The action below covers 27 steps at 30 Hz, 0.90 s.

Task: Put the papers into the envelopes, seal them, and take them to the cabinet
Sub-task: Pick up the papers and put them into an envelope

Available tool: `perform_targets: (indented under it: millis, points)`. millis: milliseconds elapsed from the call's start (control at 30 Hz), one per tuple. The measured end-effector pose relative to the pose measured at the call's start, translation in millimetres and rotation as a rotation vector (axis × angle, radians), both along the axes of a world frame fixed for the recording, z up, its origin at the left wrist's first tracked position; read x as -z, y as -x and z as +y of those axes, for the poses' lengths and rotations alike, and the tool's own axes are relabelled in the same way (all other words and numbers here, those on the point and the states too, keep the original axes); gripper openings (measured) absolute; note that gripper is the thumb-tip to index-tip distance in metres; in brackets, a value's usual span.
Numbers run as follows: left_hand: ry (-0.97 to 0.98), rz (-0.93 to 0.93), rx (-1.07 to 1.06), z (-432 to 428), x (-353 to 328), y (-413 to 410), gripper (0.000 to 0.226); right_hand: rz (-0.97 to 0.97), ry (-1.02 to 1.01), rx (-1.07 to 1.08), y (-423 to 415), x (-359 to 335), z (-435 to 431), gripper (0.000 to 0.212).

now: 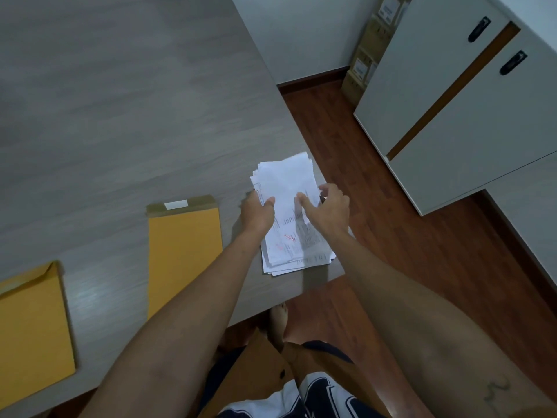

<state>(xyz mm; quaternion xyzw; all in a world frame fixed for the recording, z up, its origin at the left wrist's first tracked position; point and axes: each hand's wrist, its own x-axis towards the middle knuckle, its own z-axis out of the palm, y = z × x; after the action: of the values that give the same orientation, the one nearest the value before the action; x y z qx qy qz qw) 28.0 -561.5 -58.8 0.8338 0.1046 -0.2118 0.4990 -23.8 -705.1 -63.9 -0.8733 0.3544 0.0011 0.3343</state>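
While gripped by both hands (pixel 259 214), papers (pixel 286 182) lengthwise away from person.

Fanned white papers (pixel 286 188) beside two yellow envelopes (pixel 184 245).

- Grey wood-grain table (pixel 120 101), corner toward the wooden floor
- Manila envelope (pixel 184 254), flap open at its far end, flat on the table
- Second manila envelope (pixel 33 330) at the left edge of view
- Stack of printed papers (pixel 289 218), fanned unevenly, near the table's right corner
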Motion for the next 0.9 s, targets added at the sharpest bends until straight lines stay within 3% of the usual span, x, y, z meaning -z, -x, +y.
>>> perform_targets:
  millis: [133, 400, 633, 767, 900]
  points:
    - [0.102, 0.006, -0.085, 11, -13, -12, 0.03, -0.138, -0.185, 0.005, -14, -24, 8, 0.068]
    - [0.331, -0.025, -0.305, 67, -45, -28, 0.026, -0.096, -0.46, -0.057, -58, -48, 60, 0.029]
    - [0.395, -0.016, -0.44, 152, -52, -22, 0.035, -0.149, -0.42, -0.257, -66, -60, 145, 0.042]
    - [0.585, -0.018, -0.617, 204, -55, -21, 0.033, -0.058, -0.472, -0.38, -67, -66, 181, 0.046]
    - [0.767, 0.013, -0.866, 250, -56, -18, 0.035, 0.057, -0.847, -0.247, -58, -60, 206, 0.052]
